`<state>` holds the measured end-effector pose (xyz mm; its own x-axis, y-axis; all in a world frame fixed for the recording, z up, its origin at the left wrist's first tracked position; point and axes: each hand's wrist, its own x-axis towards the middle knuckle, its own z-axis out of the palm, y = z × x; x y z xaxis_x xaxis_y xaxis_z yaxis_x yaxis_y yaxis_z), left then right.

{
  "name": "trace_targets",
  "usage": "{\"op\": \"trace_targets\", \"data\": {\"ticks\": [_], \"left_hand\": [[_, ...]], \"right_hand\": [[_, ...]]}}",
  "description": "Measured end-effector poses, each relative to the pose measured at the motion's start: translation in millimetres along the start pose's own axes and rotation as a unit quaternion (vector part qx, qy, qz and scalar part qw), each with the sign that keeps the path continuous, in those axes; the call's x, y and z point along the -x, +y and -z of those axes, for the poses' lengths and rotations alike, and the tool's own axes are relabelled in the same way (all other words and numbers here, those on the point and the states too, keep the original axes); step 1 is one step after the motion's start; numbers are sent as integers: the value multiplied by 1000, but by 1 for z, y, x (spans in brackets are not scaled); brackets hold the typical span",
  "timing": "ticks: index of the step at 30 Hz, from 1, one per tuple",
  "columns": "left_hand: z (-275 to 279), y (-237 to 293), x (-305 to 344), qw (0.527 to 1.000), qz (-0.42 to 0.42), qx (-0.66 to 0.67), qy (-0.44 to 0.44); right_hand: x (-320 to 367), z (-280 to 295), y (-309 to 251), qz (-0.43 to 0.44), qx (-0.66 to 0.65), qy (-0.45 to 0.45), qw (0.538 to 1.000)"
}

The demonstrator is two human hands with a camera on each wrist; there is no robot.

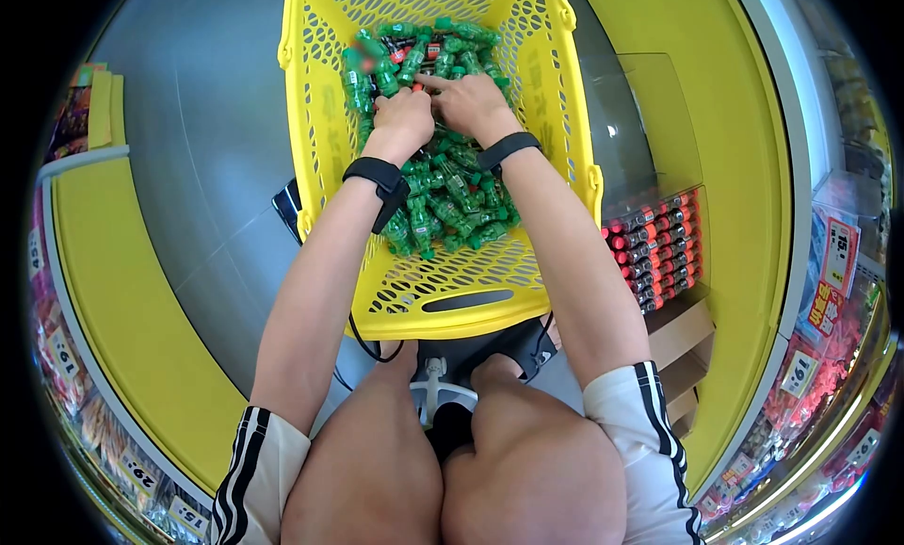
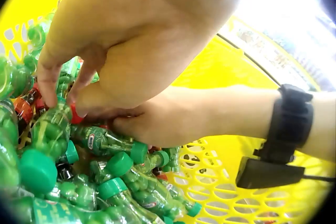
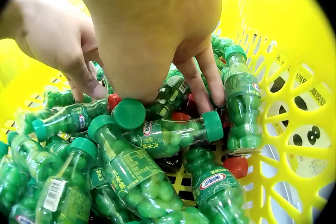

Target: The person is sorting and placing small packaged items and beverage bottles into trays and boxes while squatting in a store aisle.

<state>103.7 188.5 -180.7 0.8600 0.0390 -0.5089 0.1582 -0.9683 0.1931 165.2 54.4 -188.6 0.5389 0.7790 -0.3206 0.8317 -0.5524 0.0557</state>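
Note:
A yellow plastic basket (image 1: 320, 121) on the floor holds a heap of small green bottles (image 1: 452, 196) with green caps, and a few red-capped ones (image 3: 237, 166) among them. Both hands are dug into the far side of the heap, side by side and touching. My left hand (image 1: 403, 116) curls down, its forefinger (image 2: 50, 90) and thumb pinching a small green bottle (image 2: 52, 127) beside a red cap (image 2: 76, 115). My right hand (image 1: 468, 97) pushes straight, spread fingers (image 3: 202, 85) between the bottles and holds nothing. Black bands sit on both wrists.
A cardboard display box of red- and black-capped bottles (image 1: 659, 248) stands to the right of the basket on a yellow shelf base (image 1: 744, 168). Grey floor (image 1: 198, 121) lies to the left. Stocked shelves with price tags line both sides. My knees are just before the basket.

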Motion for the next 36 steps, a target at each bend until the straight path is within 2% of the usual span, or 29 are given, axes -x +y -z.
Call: {"op": "trace_targets", "data": {"ticks": [4,6,8,10,12,14,15,17,19,20,22,24,26,27,28,31,34,36], "left_hand": [[4,1,14,997,14,41,62],[9,4,22,984,7,91,152],[16,5,27,986,-7,84,147],[27,9,33,987,-2,72,147],[29,13,40,987,7,73,143],[25,12,42,971,-22,114,210],[26,14,44,971,-24,115,210],[29,18,50,958,-90,148,229],[38,26,60,956,-101,153,229],[40,30,65,955,-108,156,228],[40,33,70,950,-121,161,237],[44,36,79,948,-162,163,222],[49,43,93,948,-170,172,209],[51,44,97,936,-203,176,228],[53,45,101,923,-236,179,247],[63,56,119,922,-226,185,253],[73,64,133,936,-217,189,202],[73,71,140,930,-227,206,200]], "right_hand": [[14,-3,3,14,-33,56,998],[20,0,2,20,-70,83,994],[24,2,-1,16,-99,76,992],[27,-1,-4,20,-173,141,975],[33,-2,-3,19,-198,160,967],[38,-1,-1,19,-223,177,958],[40,2,1,20,-255,190,948],[46,7,7,19,-284,200,938],[57,36,11,-40,-306,51,950],[64,48,12,-44,-305,49,950],[78,67,12,-115,-337,44,933],[100,82,10,-107,-321,74,938],[119,90,2,-142,-304,107,936],[129,90,2,-107,-361,122,918],[137,91,-2,-108,-361,123,918],[164,94,-15,-96,-411,169,891],[185,105,-26,-103,-435,153,881],[196,109,-34,-123,-449,155,871]]}}
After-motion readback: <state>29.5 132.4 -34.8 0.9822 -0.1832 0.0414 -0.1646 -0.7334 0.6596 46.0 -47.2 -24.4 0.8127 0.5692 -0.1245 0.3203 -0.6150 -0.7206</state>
